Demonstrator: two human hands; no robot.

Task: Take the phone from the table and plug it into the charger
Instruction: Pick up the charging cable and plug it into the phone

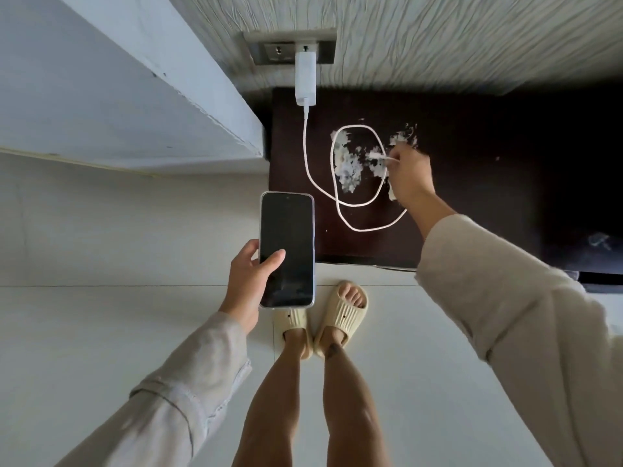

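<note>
Left fingers gripping smartphone, right fingers pinching USB cable plug: snagging looped cable, yanking wall adapter loose.

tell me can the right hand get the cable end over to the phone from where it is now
Probably yes. The right hand already pinches the plug end of the cable, which lies in slack loops on the dark table. The left hand holds the phone nearby, with nothing between them.

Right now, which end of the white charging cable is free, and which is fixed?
The plug end pinched by the right hand over the dark wooden table is free; the other end sits in the white wall adapter.
</note>
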